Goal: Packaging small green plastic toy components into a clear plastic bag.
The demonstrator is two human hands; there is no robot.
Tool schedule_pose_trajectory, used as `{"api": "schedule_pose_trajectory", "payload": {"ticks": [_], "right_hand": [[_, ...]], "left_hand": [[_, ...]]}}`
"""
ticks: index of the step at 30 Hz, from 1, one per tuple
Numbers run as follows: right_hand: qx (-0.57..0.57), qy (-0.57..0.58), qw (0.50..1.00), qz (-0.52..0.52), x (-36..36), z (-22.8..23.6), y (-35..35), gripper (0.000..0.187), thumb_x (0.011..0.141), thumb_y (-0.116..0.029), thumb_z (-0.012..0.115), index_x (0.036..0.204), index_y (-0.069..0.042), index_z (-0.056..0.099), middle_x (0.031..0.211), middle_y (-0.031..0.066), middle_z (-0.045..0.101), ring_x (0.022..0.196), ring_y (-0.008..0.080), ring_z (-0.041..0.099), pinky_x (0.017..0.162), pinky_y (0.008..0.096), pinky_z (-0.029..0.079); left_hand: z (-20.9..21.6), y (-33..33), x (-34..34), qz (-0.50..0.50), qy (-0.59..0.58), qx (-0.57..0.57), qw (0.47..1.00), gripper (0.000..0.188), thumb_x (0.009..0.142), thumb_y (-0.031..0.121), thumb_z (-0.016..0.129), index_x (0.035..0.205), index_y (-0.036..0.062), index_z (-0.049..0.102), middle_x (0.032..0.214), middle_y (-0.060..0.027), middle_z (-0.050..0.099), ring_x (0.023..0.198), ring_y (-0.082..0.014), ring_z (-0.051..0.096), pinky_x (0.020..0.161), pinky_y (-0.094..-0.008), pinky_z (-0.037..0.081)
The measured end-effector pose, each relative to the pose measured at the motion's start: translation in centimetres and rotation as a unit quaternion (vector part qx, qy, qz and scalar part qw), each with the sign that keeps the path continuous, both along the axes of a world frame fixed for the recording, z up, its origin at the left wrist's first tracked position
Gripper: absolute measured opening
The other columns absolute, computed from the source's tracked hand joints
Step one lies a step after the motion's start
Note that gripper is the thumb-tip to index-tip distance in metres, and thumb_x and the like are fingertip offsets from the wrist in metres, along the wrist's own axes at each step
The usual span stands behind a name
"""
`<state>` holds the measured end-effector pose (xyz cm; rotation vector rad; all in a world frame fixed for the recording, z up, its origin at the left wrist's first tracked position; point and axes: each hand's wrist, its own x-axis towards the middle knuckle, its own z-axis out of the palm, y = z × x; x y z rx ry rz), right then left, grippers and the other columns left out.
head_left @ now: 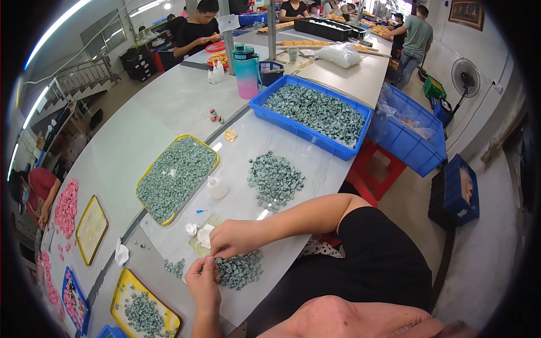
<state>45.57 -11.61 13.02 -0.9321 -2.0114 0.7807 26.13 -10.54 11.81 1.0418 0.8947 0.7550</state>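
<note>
My right hand [238, 236] and my left hand [204, 280] meet fingertip to fingertip, both pinched closed. Whatever sits between the fingers is too small and hidden to name. Just under and beside them lies a pile of small grey-green pieces [241, 271] on the table. A few more green pieces [174, 267] are left of my left hand. Crumpled white tissue [205, 235] and a clear plastic wrapper lie by my right hand's knuckles. Beyond them stand a small white squeeze bottle [216, 188] and a blue dispensing tip [201, 211].
Another green pile [275, 179] lies farther off, before a full blue bin [307, 130]. Yellow-rimmed trays [147, 166] hold green pieces at left. A teal-pink water bottle [246, 76] stands at the back. Pink pieces [66, 208] lie far left, near a co-worker [42, 191].
</note>
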Motion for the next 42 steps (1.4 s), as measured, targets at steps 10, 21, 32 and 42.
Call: {"api": "schedule_pose_trajectory", "payload": {"ticks": [10, 21, 32, 42], "right_hand": [[0.178, -0.059, 0.982, -0.006, 0.7, -0.3, 0.1, 0.011, 0.071, -0.008, 0.062, 0.073, -0.002, 0.053, 0.075, 0.0101, 0.051, 0.069, 0.0293, 0.055, 0.059, 0.0372, 0.045], [0.217, -0.124, 0.968, 0.005, 0.9, -0.6, 0.1, 0.013, 0.076, -0.010, 0.060, 0.084, -0.002, 0.052, 0.077, 0.0098, 0.051, 0.070, 0.0271, 0.053, 0.059, 0.0353, 0.045], [0.212, -0.091, 0.973, -0.002, 0.8, -0.4, -0.2, 0.013, 0.071, -0.009, 0.061, 0.075, -0.003, 0.050, 0.075, 0.0091, 0.048, 0.068, 0.0283, 0.054, 0.057, 0.0369, 0.045], [0.248, -0.104, 0.962, -0.045, 1.9, 0.5, 0.6, 0.020, 0.074, -0.008, 0.064, 0.091, -0.001, 0.057, 0.080, 0.0091, 0.054, 0.070, 0.0266, 0.056, 0.059, 0.0351, 0.047]], "left_hand": [[1.0, -0.1, 1.0, 0.006, -0.112, -0.158, 0.981, 0.015, 0.090, 0.011, 0.052, 0.086, -0.0033, 0.055, 0.069, -0.0004, 0.047, 0.049, -0.0045, 0.035, 0.040, -0.0180, 0.024], [1.2, -0.3, 0.5, -0.030, -0.106, -0.129, 0.986, 0.021, 0.090, 0.005, 0.043, 0.102, -0.0082, 0.054, 0.078, -0.0032, 0.048, 0.053, -0.0056, 0.036, 0.041, -0.0176, 0.025], [2.0, -0.5, 0.5, -0.064, -0.097, -0.138, 0.984, 0.019, 0.091, 0.009, 0.047, 0.102, -0.0054, 0.053, 0.077, -0.0013, 0.052, 0.047, -0.0028, 0.032, 0.038, -0.0167, 0.022], [0.1, 1.8, -0.9, 0.069, -0.177, -0.214, 0.958, 0.022, 0.093, 0.019, 0.047, 0.102, -0.0011, 0.050, 0.075, -0.0019, 0.047, 0.051, -0.0044, 0.035, 0.040, -0.0166, 0.027]]}}
